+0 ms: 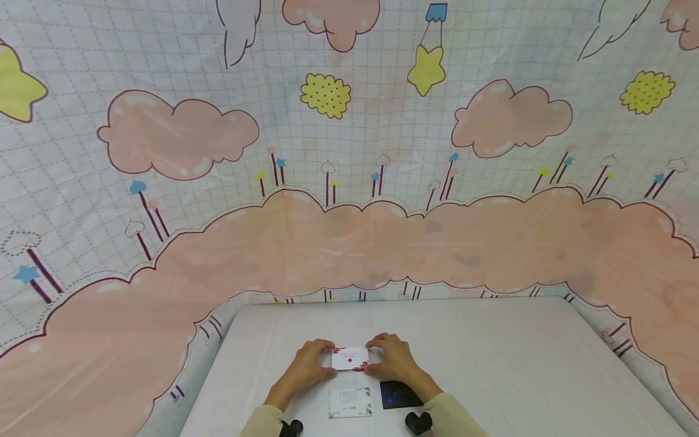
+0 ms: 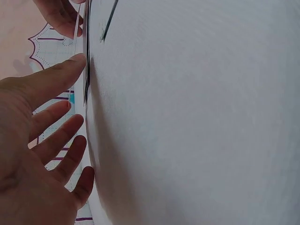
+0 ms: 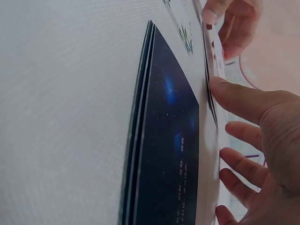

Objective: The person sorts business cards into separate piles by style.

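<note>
A white card with red flowers in two corners is between my two hands at the middle of the table. My left hand pinches its left end, thumb on the near edge and index finger at the far edge; the other fingers are spread. At the right end, my right hand grips it the same way. Nearer to me lies a white card with green leaves. Beside that, partly covered by my right forearm, is a dark blue card. The right wrist view shows layered edges under the dark card.
The white tabletop extends widely to the right of my hands. A patterned cloth with clouds rises behind the table and wraps round both sides. Black wrist devices sit at my sleeves.
</note>
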`<state>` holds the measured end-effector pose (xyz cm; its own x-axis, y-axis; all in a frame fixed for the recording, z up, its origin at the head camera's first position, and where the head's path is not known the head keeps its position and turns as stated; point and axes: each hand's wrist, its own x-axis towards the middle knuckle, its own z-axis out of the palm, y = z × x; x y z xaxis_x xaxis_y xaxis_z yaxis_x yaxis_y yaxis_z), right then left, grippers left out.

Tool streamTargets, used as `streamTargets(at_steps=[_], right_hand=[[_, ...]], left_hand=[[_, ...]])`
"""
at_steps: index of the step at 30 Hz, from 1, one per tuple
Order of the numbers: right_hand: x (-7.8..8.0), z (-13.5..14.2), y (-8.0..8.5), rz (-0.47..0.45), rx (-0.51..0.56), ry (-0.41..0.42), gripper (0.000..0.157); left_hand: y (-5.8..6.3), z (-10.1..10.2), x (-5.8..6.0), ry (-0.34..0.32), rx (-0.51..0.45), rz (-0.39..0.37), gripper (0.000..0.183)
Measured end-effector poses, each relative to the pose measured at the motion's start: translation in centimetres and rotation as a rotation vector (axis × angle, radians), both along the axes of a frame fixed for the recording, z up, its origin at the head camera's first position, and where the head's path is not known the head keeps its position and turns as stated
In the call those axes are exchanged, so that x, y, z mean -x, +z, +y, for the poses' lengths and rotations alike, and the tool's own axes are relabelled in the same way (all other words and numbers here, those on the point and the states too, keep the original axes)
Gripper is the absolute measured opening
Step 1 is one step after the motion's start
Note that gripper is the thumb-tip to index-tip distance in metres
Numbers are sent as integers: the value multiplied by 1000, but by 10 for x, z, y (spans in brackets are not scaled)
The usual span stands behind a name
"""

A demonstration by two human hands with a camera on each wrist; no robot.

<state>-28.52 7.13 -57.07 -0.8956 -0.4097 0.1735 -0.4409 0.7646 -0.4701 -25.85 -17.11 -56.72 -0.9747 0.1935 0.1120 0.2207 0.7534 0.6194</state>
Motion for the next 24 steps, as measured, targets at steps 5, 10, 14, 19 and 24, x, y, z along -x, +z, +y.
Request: streamTargets(at_steps=[5,10,14,19,24], right_hand=[[0,-1,-1,-3,-1,-5,46],[1,-2,-3,4,-4,-12,47],[1,-3,-3,5,-17,-15,48],[2,-3,0,-6,-23,-16,48],[2,-2,0,-22,-23,-15,48]], left_hand=[[-1,0,1,-19,35,34,53],[-4,-1,3,-37,66,53,49],[-6,-1,4,-43,88,47,47],[-5,-2,5,-49,89,30,49],[-4,-2,6,-57,78,20,51]])
